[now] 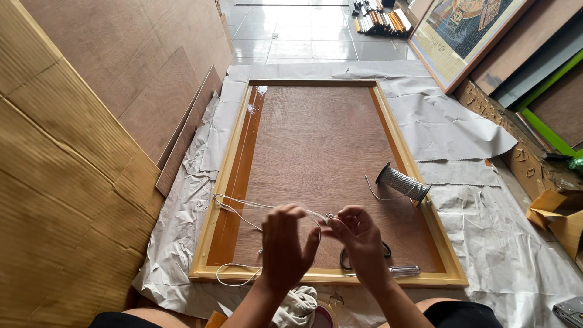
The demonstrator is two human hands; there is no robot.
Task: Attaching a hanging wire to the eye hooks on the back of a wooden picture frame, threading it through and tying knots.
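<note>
Both hands pinch a thin white cord [243, 205] between fingertips: the left hand [285, 249] and the right hand [359, 238] meet over a small metal fitting [328, 216], above the lower part of a large wooden frame backed with brown board [316, 146]. At two o'clock lies a grey spool of cord [402, 182]. Black-handled scissors [385, 249] and a clear-handled screwdriver [405, 271] lie at four o'clock, on crumpled grey paper sheeting [504, 243].

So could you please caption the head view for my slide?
Both hands, left hand and right hand, work white cord over a wooden frame.
</note>
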